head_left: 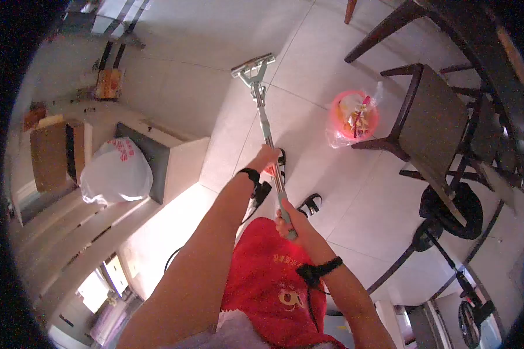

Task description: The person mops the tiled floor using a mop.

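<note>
A sponge mop with a long metal pole and pale green fittings (264,119) reaches away from me over the tiled floor. Its wide, flat head (253,65) is at the far end. My left hand (266,157) is wrapped round the middle of the pole. Nearer my body, my right hand (292,221) grips the grey-green handle end. Both wrists wear black straps. Under the pole my feet in black sandals (310,205) show in part. I have on a red apron (268,273).
A pink bin (364,129) lined with a clear bag holds rubbish, right of the mop. Dark wooden chairs (434,110) and a table fill the right side. On the left, a white plastic bag (117,171) rests on a bench beside a cardboard box (49,156). A black-based pedestal fan (451,209) stands lower right.
</note>
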A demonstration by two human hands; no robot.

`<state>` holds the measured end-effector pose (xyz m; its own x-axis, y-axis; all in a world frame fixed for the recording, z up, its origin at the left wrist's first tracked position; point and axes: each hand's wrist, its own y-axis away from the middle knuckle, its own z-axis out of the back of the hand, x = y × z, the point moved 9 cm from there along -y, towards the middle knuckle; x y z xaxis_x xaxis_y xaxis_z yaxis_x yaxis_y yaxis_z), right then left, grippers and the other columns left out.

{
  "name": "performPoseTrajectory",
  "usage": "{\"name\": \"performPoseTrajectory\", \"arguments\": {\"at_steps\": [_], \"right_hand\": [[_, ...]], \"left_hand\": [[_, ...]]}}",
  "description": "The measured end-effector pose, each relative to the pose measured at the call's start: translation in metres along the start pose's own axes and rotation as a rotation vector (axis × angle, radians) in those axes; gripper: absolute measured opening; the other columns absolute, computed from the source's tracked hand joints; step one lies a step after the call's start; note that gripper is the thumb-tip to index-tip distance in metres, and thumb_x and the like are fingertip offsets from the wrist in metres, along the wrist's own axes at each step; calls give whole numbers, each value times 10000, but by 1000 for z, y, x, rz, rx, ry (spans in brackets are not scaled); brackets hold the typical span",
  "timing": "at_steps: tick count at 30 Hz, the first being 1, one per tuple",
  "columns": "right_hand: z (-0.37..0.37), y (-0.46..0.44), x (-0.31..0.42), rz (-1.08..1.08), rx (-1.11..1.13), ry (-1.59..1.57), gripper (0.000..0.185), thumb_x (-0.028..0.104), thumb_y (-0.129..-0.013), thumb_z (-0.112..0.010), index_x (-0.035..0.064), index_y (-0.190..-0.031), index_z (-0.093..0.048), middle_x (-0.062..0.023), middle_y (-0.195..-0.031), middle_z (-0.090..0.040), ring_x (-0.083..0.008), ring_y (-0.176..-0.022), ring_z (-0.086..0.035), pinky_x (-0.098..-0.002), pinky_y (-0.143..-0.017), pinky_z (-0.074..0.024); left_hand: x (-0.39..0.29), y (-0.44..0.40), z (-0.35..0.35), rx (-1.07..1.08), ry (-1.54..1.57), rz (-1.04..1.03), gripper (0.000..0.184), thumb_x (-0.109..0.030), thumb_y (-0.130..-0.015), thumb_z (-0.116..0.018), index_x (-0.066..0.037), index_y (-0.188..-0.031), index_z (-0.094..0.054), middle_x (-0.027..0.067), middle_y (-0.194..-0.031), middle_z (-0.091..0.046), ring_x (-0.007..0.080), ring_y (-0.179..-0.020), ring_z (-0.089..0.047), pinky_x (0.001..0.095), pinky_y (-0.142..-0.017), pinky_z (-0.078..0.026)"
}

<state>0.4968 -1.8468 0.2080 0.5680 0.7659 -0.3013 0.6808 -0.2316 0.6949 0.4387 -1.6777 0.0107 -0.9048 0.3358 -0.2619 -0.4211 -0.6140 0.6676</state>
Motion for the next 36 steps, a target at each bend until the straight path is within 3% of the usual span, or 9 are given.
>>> {"name": "performPoseTrajectory", "arguments": {"at_steps": [10,11,14,19,24,27,28,35,36], "right_hand": [[103,197,-61,175,-407,521,351,414,-891,-401,98,-750,-460,42,-502,-383,-58,-380,-344,-184,-337,-288],[113,214,-72,160,-436,516,347,409,-892,-403,98,-751,-464,38,-509,-389,-59,-385,-351,-182,-340,-291],[144,266,-111,29,-478,250,329,388,-892,-410,94,-758,-473,29,-530,-405,-62,-394,-365,-174,-349,-298],[170,319,-136,-46,-516,107,231,305,-866,-492,84,-803,-466,30,-550,-412,-76,-422,-375,-214,-397,-314],[125,326,-124,-55,-449,332,126,127,-810,-540,96,-772,-423,49,-506,-365,-49,-396,-336,-206,-365,-258],[31,326,-91,56,-380,297,237,312,-884,-419,129,-737,-448,49,-507,-348,-41,-349,-301,-182,-314,-229],[78,304,-107,-48,-345,135,135,135,-798,-548,102,-775,-419,52,-503,-362,-52,-403,-341,-211,-391,-276],[2,167,19,205,-326,405,130,131,-798,-551,92,-812,-427,50,-568,-412,-50,-419,-361,-198,-373,-291],[-2,144,43,247,-316,438,125,129,-800,-548,90,-817,-431,49,-576,-418,-48,-421,-364,-194,-369,-294]], "left_hand": [[-228,126,-92,23,-161,-266,125,-228,-671,-588,-107,-646,-572,4,-618,-541,206,-565,-557,375,-452,-337],[-243,136,-112,-366,-118,-346,117,-211,-662,-590,-113,-613,-547,16,-620,-543,208,-524,-544,371,-432,-331],[-300,160,-148,-215,204,-243,128,-228,-635,-570,-110,-606,-530,64,-529,-514,257,-522,-551,407,-442,-344],[-373,208,-119,-83,-20,-456,139,-224,-673,-564,-89,-667,-530,64,-549,-525,241,-489,-546,428,-481,-330],[-357,198,-112,30,293,-182,329,-241,-770,-503,29,-924,-395,150,-612,-527,343,-574,-574,455,-548,-445],[-299,203,-64,-53,1022,409,400,-244,-777,-505,62,-956,-321,226,-656,-536,392,-633,-572,469,-569,-453],[-284,201,-56,-96,1162,522,417,-243,-776,-510,71,-958,-306,249,-669,-537,405,-644,-570,472,-576,-455],[-142,73,75,-185,978,445,420,-242,-765,-543,74,-949,-336,293,-762,-533,412,-739,-564,476,-620,-453],[-131,35,82,-231,604,189,408,-252,-768,-541,63,-947,-354,293,-777,-533,412,-755,-561,478,-641,-447]]}}
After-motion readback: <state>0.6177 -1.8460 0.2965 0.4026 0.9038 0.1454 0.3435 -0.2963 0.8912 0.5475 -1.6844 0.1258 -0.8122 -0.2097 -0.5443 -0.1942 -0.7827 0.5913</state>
